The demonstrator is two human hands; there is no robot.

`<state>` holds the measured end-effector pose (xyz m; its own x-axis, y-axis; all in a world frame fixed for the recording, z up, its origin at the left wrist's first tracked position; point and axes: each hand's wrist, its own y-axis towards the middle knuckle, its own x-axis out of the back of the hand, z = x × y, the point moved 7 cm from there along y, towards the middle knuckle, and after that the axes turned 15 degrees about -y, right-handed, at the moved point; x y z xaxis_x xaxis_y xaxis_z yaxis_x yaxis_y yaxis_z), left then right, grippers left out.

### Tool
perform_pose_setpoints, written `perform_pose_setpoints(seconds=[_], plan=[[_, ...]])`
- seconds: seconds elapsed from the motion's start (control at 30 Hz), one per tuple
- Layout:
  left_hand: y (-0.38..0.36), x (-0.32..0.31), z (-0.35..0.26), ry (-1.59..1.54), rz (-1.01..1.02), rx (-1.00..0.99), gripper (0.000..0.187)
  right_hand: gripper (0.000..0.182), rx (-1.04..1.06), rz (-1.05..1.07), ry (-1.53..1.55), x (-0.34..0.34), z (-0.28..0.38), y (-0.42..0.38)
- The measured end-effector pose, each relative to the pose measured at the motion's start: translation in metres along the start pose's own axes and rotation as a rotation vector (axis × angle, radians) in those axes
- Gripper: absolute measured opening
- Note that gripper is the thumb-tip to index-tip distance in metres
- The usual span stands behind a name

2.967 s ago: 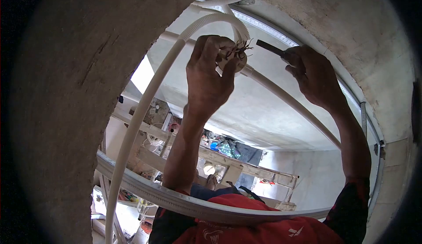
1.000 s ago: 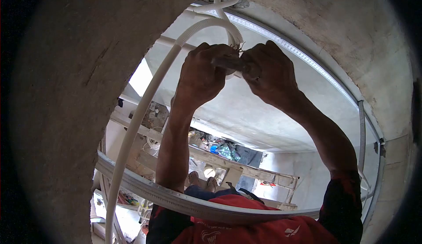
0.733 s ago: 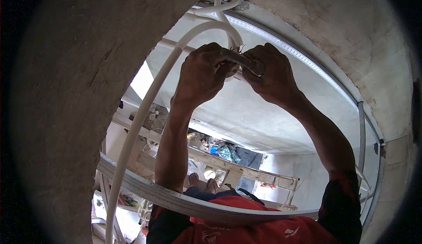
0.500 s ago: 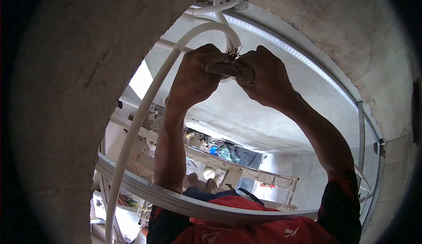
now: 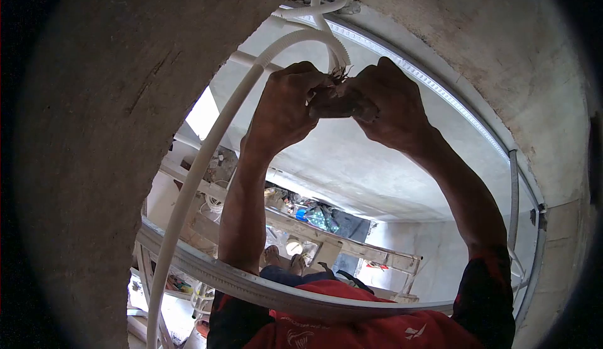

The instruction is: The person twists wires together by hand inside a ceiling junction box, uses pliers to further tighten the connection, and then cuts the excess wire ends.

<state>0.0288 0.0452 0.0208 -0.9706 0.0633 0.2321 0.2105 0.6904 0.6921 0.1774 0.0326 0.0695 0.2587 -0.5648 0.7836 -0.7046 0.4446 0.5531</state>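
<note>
Both hands are raised and meet under the end of a curved white conduit [image 5: 229,119]. My left hand [image 5: 284,107] is closed on one side of a dark, flat grey-brown piece [image 5: 339,104]. On its other side, the fingers of my right hand [image 5: 392,101] are closed around it too. Its exact kind is too dark to make out. Thin wire ends [image 5: 340,72] stick up between the hands, just below the conduit's ribbed bend. My fingertips are partly hidden by shadow and by the piece.
A metal channel [image 5: 232,280] crosses in front of my chest, and a perforated metal strip [image 5: 427,72] curves along the upper right. Rough concrete [image 5: 94,129] fills the left side. Below are a wooden beam [image 5: 352,245], my feet and scattered clutter [image 5: 314,214].
The flat piece has turned between my hands and now shows a broader face. My right hand has shifted slightly to the right, and the view has moved a little.
</note>
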Motion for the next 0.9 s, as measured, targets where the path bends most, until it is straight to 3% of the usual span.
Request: perform_pose_setpoints(seconds=[0.1, 0.27, 0.57, 0.67, 0.9], plan=[[0.000, 0.001, -0.001, -0.049, 0.024, 0.043, 0.015, 0.034, 0.063, 0.019, -0.074, 0.000, 0.006, 0.001], [0.001, -0.001, 0.003, -0.037, 0.007, 0.056, 0.015, 0.042, 0.241, -0.239, -0.239, 0.006, 0.014, 0.005], [0.002, -0.004, 0.004, 0.033, 0.004, -0.061, 0.015, 0.035, 0.085, -0.070, 0.021, -0.003, -0.009, 0.010], [0.002, -0.002, 0.004, 0.003, 0.002, -0.055, 0.014, 0.034, 0.177, -0.178, -0.040, 0.001, -0.006, 0.009], [0.000, 0.004, 0.011, -0.095, 0.050, -0.006, 0.017, 0.034, 0.144, -0.091, 0.006, -0.006, -0.016, 0.009]])
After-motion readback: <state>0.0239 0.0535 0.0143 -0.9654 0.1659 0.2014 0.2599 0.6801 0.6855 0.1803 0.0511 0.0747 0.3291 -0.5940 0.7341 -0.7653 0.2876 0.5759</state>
